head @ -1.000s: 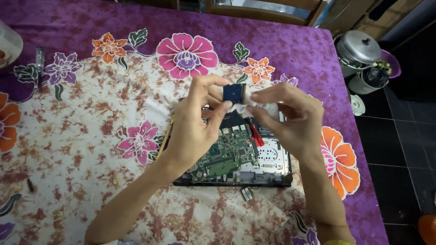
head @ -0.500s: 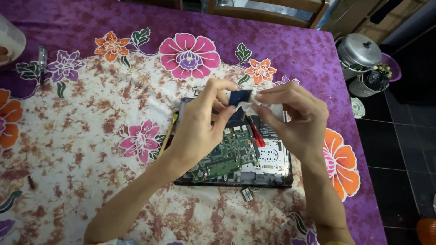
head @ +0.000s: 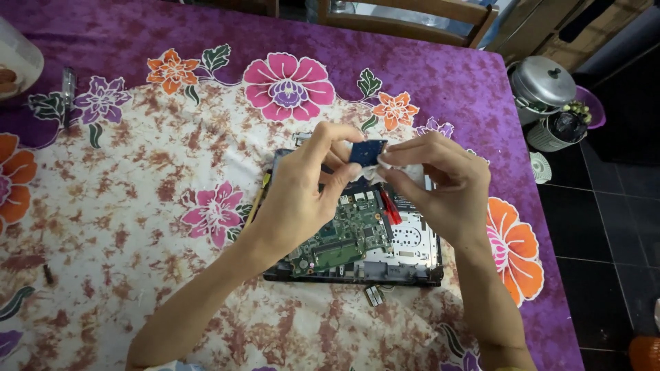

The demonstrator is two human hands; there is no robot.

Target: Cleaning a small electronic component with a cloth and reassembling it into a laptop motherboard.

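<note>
Left hand [head: 302, 199] pinches the blue chip [head: 366, 152], right hand [head: 440, 189] presses a white wipe [head: 405, 172] to it, above the laptop [head: 357, 240]; a hard rub could knock it loose.

A: How many hands are counted above the surface [head: 137, 227]?

B: Two are counted: one left hand [head: 302, 199] and one right hand [head: 440, 189]. One small blue square chip [head: 366, 152] and one white cloth [head: 405, 172] are seen between them.

A: And what is counted beneath them?

B: One opened laptop [head: 412, 254] is counted, with one green circuit board [head: 347, 233] exposed and one red-handled tool [head: 390, 207] laid on it. One small loose part [head: 373, 295] is noted just beside its near edge.

A: Off the surface?

B: One metal pot [head: 543, 82] with a lid and one wooden chair [head: 405, 20] are counted.
</note>
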